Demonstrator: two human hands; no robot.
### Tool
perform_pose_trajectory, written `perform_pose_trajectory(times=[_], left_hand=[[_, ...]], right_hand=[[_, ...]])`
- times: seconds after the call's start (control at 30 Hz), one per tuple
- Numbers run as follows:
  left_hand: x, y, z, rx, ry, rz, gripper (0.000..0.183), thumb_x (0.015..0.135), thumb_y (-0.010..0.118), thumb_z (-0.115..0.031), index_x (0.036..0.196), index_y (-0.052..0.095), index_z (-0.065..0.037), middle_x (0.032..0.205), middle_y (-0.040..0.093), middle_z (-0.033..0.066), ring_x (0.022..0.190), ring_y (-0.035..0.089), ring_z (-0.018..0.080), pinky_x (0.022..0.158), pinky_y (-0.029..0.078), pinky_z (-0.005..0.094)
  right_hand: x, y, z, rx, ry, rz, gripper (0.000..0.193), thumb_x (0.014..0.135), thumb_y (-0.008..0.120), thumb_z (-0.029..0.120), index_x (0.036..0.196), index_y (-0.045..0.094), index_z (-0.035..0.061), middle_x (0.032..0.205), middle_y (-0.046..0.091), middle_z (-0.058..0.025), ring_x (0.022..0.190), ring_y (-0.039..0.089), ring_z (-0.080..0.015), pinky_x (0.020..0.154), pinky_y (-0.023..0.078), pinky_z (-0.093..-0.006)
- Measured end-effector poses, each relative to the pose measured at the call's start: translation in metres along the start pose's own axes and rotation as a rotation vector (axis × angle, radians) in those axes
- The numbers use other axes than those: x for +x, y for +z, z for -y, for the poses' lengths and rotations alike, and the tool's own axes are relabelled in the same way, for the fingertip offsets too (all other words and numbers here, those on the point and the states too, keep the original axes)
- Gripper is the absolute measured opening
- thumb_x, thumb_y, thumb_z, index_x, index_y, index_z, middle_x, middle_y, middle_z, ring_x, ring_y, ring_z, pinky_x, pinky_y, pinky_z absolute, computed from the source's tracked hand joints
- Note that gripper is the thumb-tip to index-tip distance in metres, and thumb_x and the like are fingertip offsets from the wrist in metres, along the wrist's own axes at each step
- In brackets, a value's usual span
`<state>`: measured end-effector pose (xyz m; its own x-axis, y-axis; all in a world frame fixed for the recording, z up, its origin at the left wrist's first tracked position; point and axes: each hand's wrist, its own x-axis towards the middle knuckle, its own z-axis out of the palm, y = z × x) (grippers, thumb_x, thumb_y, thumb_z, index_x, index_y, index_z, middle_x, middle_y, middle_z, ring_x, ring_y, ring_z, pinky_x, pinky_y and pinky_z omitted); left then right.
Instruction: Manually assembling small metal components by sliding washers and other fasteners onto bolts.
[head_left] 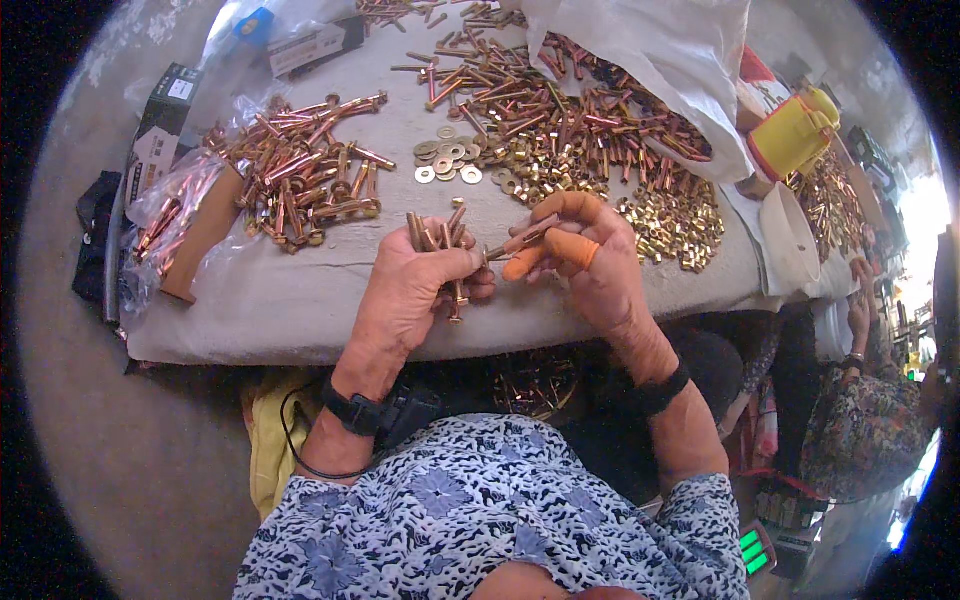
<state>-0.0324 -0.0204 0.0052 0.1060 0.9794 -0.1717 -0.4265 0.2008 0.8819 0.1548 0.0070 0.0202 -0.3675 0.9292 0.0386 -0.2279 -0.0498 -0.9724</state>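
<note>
My left hand [392, 295] is closed around a bunch of copper-coloured bolts [430, 236], their ends sticking out above and below the fingers. Close beside it, my right hand [612, 285] wears orange finger covers and pinches a single bolt [498, 254] that points toward the left hand. Just beyond the hands, flat washers [447, 157] lie in a small heap. A lone brass nut [458, 202] sits in front of them. To the right spreads a pile of brass nuts [683, 222].
Assembled bolts [312, 180] are heaped at left, by a cardboard piece [204, 230] and plastic bags. Loose bolts [610, 110] cover the far side under a white sack [660, 45]. A yellow container [795, 135] and white bowl [790, 238] stand right, near another person's arm [860, 310].
</note>
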Motion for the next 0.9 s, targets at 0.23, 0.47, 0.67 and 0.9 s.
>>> perform_pose_trajectory(times=[0.23,0.47,0.67,0.9], left_hand=[[0.003,-0.001,0.000,-0.143,-0.017,0.003,0.017,0.078,0.059,-0.008,0.090,0.056,0.004,0.086,0.063,0.0153,0.080,0.064,0.0246,0.071,0.054,0.0335],[0.010,-0.019,0.013,-0.534,-0.106,0.138,0.021,0.083,0.053,-0.008,0.096,0.056,0.008,0.107,0.059,0.0214,0.105,0.056,0.0319,0.087,0.048,0.0390],[0.007,-0.022,0.007,-0.677,-0.182,0.245,0.021,0.084,0.054,-0.011,0.096,0.056,0.006,0.107,0.059,0.0195,0.107,0.055,0.0318,0.085,0.049,0.0451],[-0.004,0.002,-0.002,-0.101,-0.114,0.020,0.022,0.085,0.058,-0.020,0.090,0.056,0.002,0.084,0.064,0.0163,0.063,0.064,0.0209,0.048,0.055,0.0322]], right_hand=[[-0.008,0.005,-0.009,-0.654,-0.148,0.103,0.018,0.081,0.061,0.012,0.095,0.058,0.0017,0.075,0.063,-0.0115,0.065,0.063,-0.0180,0.057,0.050,-0.0297],[0.000,0.021,-0.029,-0.848,-0.655,0.150,0.019,0.079,0.065,0.016,0.093,0.061,0.0041,0.076,0.063,-0.0156,0.066,0.062,-0.0316,0.058,0.050,-0.0363],[-0.009,0.025,-0.018,-0.743,-0.462,0.039,0.016,0.082,0.062,0.016,0.089,0.062,0.0018,0.074,0.062,-0.0183,0.065,0.063,-0.0295,0.056,0.049,-0.0356],[-0.018,0.009,-0.003,-0.666,-0.334,-0.098,0.019,0.084,0.060,0.019,0.084,0.062,-0.0001,0.065,0.060,-0.0127,0.058,0.057,-0.0175,0.053,0.044,-0.0297]])
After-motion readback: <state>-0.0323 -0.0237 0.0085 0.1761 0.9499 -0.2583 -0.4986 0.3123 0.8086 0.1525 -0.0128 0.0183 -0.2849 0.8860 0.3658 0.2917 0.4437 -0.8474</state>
